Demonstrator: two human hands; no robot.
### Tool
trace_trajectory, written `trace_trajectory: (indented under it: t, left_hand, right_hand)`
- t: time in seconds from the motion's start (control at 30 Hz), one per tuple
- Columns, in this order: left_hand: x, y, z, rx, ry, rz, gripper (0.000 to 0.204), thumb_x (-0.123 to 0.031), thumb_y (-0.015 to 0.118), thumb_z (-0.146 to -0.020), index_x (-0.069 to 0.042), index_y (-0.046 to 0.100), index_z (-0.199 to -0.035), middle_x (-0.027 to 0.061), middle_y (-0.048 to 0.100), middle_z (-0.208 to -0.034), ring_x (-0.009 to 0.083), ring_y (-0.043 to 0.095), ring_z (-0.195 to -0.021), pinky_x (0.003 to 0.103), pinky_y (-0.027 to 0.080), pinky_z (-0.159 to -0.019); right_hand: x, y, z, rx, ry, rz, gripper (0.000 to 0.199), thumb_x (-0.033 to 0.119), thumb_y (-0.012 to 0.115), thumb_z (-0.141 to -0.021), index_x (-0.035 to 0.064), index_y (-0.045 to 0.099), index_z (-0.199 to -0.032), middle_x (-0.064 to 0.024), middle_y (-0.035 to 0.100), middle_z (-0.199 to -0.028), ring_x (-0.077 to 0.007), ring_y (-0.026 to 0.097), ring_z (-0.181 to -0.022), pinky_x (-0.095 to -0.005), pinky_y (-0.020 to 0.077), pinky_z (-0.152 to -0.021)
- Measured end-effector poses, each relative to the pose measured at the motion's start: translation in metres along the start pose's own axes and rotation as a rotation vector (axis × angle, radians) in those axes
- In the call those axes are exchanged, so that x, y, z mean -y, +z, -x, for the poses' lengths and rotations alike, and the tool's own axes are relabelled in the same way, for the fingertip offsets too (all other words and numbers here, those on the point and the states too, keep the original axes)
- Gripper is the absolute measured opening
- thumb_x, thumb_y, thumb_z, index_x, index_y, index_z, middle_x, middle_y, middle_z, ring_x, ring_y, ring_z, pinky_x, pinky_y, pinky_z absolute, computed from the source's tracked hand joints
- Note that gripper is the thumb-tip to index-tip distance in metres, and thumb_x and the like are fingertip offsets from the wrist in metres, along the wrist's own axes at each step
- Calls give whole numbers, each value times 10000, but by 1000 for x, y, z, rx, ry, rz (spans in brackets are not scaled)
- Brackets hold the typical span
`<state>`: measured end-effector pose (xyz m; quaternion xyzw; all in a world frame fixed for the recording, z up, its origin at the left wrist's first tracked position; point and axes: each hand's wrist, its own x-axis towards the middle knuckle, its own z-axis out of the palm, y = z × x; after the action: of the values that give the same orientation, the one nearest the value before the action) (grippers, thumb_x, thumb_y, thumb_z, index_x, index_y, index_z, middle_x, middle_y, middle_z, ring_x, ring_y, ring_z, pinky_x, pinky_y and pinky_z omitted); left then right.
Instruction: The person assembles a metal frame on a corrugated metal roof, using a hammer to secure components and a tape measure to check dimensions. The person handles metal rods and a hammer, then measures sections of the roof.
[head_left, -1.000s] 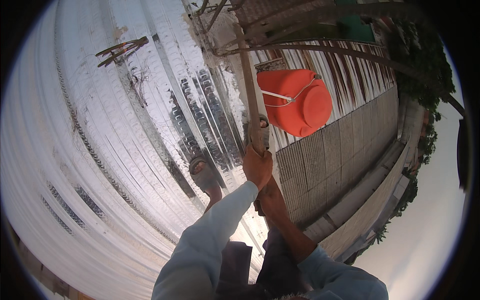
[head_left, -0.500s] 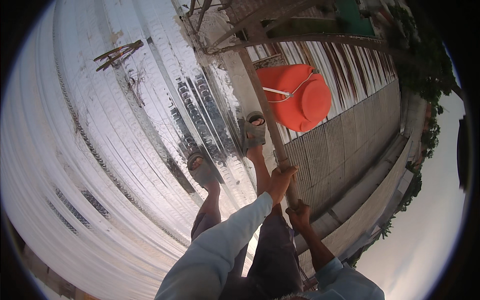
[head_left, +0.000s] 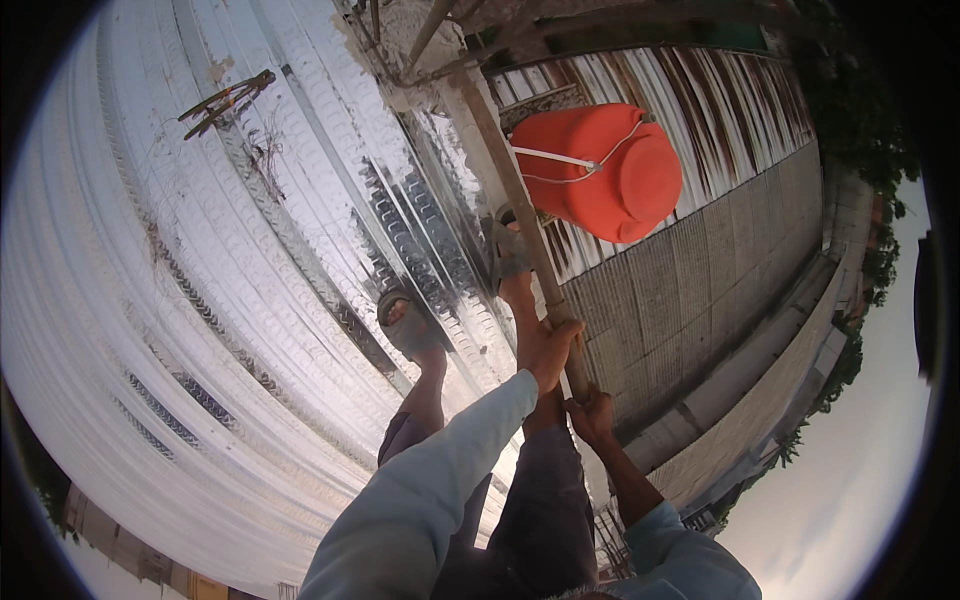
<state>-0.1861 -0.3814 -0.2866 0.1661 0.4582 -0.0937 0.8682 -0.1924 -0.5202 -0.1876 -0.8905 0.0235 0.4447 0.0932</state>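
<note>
My left hand (head_left: 548, 352) is closed around a long brown pole (head_left: 534, 225), its thumb lying across it. Lower on the same pole, near its visible end, my right hand (head_left: 592, 415) is closed in a fist. The pole slants up and left between my feet and a big orange-red plastic tank (head_left: 600, 172). A white pipe (head_left: 553, 157) and a thin line cross the tank's side. My two sandalled feet (head_left: 403, 322) stand on the left of the pole; the right one is partly covered by it.
Shiny corrugated metal roofing (head_left: 200, 300) with dark patches spreads across the left. A bent rusty metal piece (head_left: 228, 103) lies on it. Right of the pole are lower rusty and grey corrugated roofs (head_left: 690, 270). Rough concrete and metal bars (head_left: 425, 45) stand at the top.
The view has tilted slightly, so the tank and lower roofs appear higher and farther right. Both hands stay on the pole; my left thumb now reaches farther across it.
</note>
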Motion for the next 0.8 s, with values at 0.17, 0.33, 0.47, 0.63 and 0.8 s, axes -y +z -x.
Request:
trace_trajectory:
  t: [0.17,0.33,0.47,0.63,0.8]
  left_hand:
    - [-6,2,-1,-8,-9,22,413,-49,653,-870,-18,453,-1230,67,576,-764,170,583,-639,338,505,-598]
    - [-49,31,31,-106,50,-54,389,-48,652,-868,-3,458,-1202,74,586,-763,169,586,-625,342,521,-606]
    - [-62,34,42,-94,-15,-82,258,-67,653,-871,22,518,-1073,92,595,-719,185,583,-593,372,532,-600]
    - [-58,45,42,62,-69,343,189,-242,648,-891,-74,576,-847,44,537,-621,156,507,-484,366,461,-517]
    - [-70,42,38,228,-308,491,203,-215,650,-893,-101,527,-778,25,508,-585,159,509,-465,377,446,-491]
  right_hand:
    - [0,-5,-5,19,-25,-15,416,231,678,-714,-95,611,-964,-205,663,-725,-312,692,-681,-433,539,-645]
    - [5,-21,2,67,40,31,442,239,708,-713,-94,613,-988,-211,670,-760,-307,697,-718,-430,540,-683]
    - [23,-47,19,154,112,44,445,249,727,-737,-84,617,-1011,-202,682,-793,-290,699,-750,-419,540,-708]
    - [38,-67,28,260,113,-30,393,238,731,-801,-68,611,-1017,-167,687,-780,-248,687,-707,-392,540,-660]
    - [58,-86,29,405,265,-111,267,155,722,-811,-38,582,-931,-74,625,-658,-140,624,-549,-318,503,-489]
